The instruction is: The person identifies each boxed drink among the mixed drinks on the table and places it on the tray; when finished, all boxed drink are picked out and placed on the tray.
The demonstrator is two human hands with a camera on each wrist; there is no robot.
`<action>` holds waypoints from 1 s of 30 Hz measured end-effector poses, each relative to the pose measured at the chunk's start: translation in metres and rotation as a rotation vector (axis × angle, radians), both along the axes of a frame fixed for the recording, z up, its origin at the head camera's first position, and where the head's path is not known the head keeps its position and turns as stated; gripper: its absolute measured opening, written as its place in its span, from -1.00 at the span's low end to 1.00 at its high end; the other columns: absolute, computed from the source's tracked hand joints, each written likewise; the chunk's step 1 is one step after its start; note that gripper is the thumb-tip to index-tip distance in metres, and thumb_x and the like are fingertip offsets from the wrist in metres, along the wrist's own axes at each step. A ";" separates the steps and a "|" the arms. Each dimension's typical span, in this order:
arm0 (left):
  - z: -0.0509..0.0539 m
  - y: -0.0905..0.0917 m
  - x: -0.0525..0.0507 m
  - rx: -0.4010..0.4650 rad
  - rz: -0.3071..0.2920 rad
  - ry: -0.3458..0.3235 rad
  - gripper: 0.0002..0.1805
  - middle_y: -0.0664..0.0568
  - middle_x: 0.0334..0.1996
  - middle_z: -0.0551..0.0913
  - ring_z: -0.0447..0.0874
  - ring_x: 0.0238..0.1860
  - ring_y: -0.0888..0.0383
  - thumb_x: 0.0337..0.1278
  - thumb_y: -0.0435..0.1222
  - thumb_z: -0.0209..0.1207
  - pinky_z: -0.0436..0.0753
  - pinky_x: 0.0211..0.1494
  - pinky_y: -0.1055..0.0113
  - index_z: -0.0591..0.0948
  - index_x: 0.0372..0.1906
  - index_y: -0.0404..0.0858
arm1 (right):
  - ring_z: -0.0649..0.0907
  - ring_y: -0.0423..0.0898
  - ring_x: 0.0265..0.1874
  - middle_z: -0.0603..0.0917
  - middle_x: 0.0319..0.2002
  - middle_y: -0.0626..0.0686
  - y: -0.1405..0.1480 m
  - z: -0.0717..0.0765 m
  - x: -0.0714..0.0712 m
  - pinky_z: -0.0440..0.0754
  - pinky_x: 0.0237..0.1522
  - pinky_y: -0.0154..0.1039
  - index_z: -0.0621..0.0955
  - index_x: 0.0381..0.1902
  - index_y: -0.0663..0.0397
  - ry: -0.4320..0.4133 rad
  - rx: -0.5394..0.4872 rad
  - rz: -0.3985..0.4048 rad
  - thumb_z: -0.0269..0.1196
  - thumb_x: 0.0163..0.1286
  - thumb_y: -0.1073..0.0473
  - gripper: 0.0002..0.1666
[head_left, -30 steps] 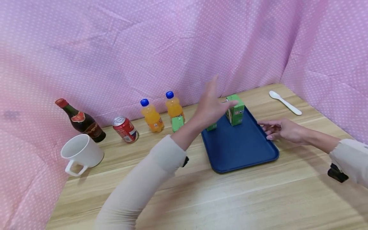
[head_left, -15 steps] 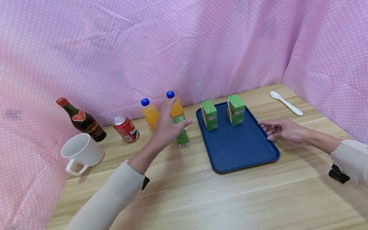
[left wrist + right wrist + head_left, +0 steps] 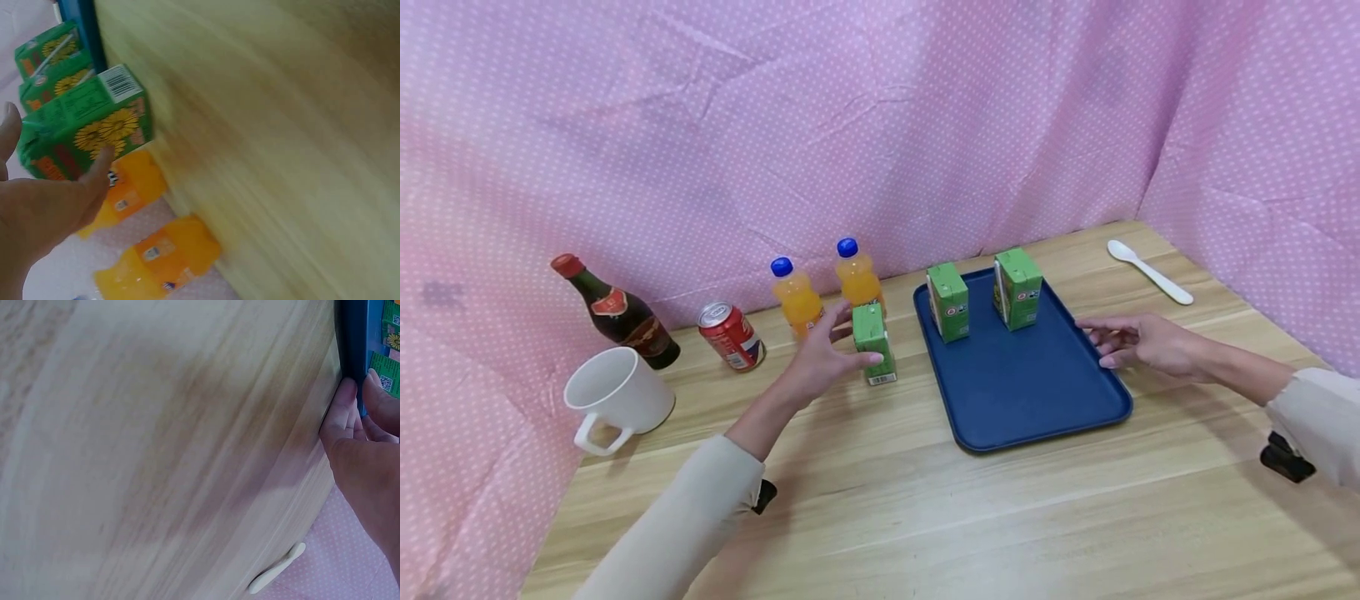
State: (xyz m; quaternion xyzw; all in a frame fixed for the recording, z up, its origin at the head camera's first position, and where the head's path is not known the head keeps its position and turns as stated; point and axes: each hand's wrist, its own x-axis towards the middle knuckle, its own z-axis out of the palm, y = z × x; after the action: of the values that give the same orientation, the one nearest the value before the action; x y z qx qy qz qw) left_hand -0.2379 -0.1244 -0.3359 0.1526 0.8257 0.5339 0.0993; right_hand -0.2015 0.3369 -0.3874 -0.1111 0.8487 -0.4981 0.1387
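In the head view my left hand (image 3: pixel 820 362) is around a green drink carton (image 3: pixel 872 346) that stands upright on the table, thumb in front and fingers behind. The left wrist view shows that carton (image 3: pixel 87 125) between spread thumb and fingers; whether they touch it is unclear. My right hand (image 3: pixel 1153 346) touches the right rim of a dark blue tray (image 3: pixel 1026 392) with index finger and thumb tips. Two more green cartons, a left one (image 3: pixel 949 304) and a right one (image 3: pixel 1018 290), stand on the tray's far part.
Two orange drink bottles, one (image 3: pixel 797 300) left of the other (image 3: pixel 859 279), stand behind the carton. Farther left are a red can (image 3: pixel 732 337), a dark bottle (image 3: pixel 628 321) and a white mug (image 3: pixel 619 392). A white spoon (image 3: pixel 1150 272) lies right of the tray.
My left hand has moved left from over the tray to the carton beside it and come down around it. Both cartons on the tray now show fully. My right hand stays at the rim.
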 end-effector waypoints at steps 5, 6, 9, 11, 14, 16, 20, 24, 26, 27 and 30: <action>-0.010 0.003 -0.004 0.024 0.006 -0.004 -0.12 -0.13 0.23 0.38 0.35 0.28 -0.13 0.01 -0.38 0.39 0.43 0.29 0.02 0.21 0.44 -0.13 | 0.58 -0.25 -0.18 0.48 -0.01 0.29 0.000 -0.001 0.000 0.65 -0.16 -0.36 0.24 0.37 0.43 -0.003 -0.001 -0.002 0.33 0.16 0.43 -0.15; -0.011 0.004 -0.004 0.025 0.010 0.004 -0.14 -0.14 0.22 0.39 0.36 0.27 -0.13 0.02 -0.39 0.38 0.42 0.30 0.02 0.22 0.43 -0.14 | 0.58 -0.25 -0.18 0.48 -0.01 0.29 0.000 -0.001 0.000 0.65 -0.16 -0.36 0.24 0.37 0.43 -0.003 -0.003 -0.001 0.33 0.16 0.44 -0.15; -0.011 0.003 -0.005 0.031 0.013 0.015 -0.18 -0.15 0.21 0.40 0.37 0.26 -0.14 0.04 -0.41 0.36 0.37 0.33 -0.03 0.25 0.42 -0.14 | 0.59 -0.24 -0.19 0.49 -0.02 0.27 0.000 0.000 0.000 0.65 -0.17 -0.37 0.24 0.37 0.43 0.004 -0.006 0.004 0.33 0.16 0.44 -0.16; -0.012 0.002 -0.006 0.031 0.013 0.022 -0.19 -0.13 0.20 0.42 0.38 0.25 -0.13 0.03 -0.41 0.36 0.37 0.33 -0.03 0.27 0.41 -0.13 | 0.59 -0.24 -0.19 0.49 -0.03 0.26 -0.001 0.001 0.001 0.64 -0.18 -0.37 0.24 0.37 0.44 0.010 -0.003 0.007 0.33 0.16 0.45 -0.16; -0.011 0.001 -0.006 0.026 0.000 0.034 -0.21 -0.12 0.19 0.43 0.38 0.25 -0.12 0.04 -0.41 0.36 0.36 0.34 -0.05 0.29 0.40 -0.12 | 0.60 -0.24 -0.20 0.51 -0.05 0.26 -0.001 0.003 0.001 0.64 -0.19 -0.38 0.25 0.36 0.44 0.021 0.006 0.012 0.32 0.15 0.47 -0.16; -0.011 0.001 -0.006 0.023 -0.005 0.042 -0.21 -0.10 0.19 0.44 0.38 0.25 -0.12 0.04 -0.40 0.36 0.35 0.34 -0.05 0.29 0.39 -0.11 | 0.60 -0.25 -0.20 0.51 -0.05 0.26 -0.001 0.003 0.001 0.64 -0.19 -0.39 0.25 0.37 0.44 0.025 0.011 0.018 0.31 0.16 0.48 -0.17; -0.012 -0.001 -0.006 0.015 -0.004 0.046 -0.22 -0.07 0.17 0.45 0.39 0.25 -0.10 0.04 -0.37 0.36 0.34 0.35 -0.04 0.30 0.39 -0.09 | 0.59 -0.25 -0.19 0.52 -0.05 0.26 -0.001 0.003 0.001 0.64 -0.17 -0.38 0.24 0.35 0.48 0.029 -0.003 0.026 0.29 0.16 0.51 -0.19; -0.013 -0.001 -0.005 0.012 0.001 0.049 -0.22 -0.06 0.15 0.47 0.40 0.24 -0.10 0.03 -0.34 0.38 0.37 0.33 -0.02 0.32 0.38 -0.07 | 0.59 -0.26 -0.19 0.52 -0.05 0.26 -0.001 0.001 0.000 0.64 -0.17 -0.37 0.23 0.34 0.52 0.031 -0.023 0.027 0.27 0.15 0.54 -0.19; -0.013 0.000 -0.005 0.014 -0.003 0.056 -0.23 -0.06 0.13 0.48 0.42 0.21 -0.10 0.02 -0.34 0.38 0.40 0.31 -0.01 0.33 0.37 -0.07 | 0.58 -0.26 -0.19 0.53 -0.05 0.24 -0.001 0.000 0.000 0.64 -0.18 -0.39 0.23 0.34 0.52 0.032 -0.020 0.022 0.27 0.15 0.54 -0.20; -0.013 0.000 -0.004 0.012 -0.008 0.060 -0.23 -0.07 0.13 0.49 0.44 0.20 -0.10 0.02 -0.34 0.39 0.43 0.29 0.00 0.34 0.37 -0.08 | 0.58 -0.26 -0.20 0.53 -0.06 0.23 -0.001 0.000 0.000 0.64 -0.19 -0.39 0.24 0.34 0.51 0.029 -0.019 0.017 0.28 0.15 0.54 -0.19; -0.011 0.002 0.001 0.002 -0.018 0.050 -0.24 -0.05 0.12 0.51 0.47 0.17 -0.08 0.00 -0.32 0.40 0.50 0.23 0.06 0.36 0.36 -0.06 | 0.57 -0.25 -0.21 0.51 -0.05 0.21 0.000 -0.002 0.000 0.64 -0.21 -0.39 0.22 0.36 0.49 0.001 -0.029 0.014 0.27 0.16 0.54 -0.19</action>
State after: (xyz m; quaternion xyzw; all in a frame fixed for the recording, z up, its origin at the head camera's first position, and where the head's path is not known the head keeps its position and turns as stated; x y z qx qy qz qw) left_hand -0.2374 -0.1224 -0.3470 0.1735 0.8260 0.5298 0.0835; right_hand -0.2011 0.3368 -0.3892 -0.1192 0.8408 -0.5091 0.1400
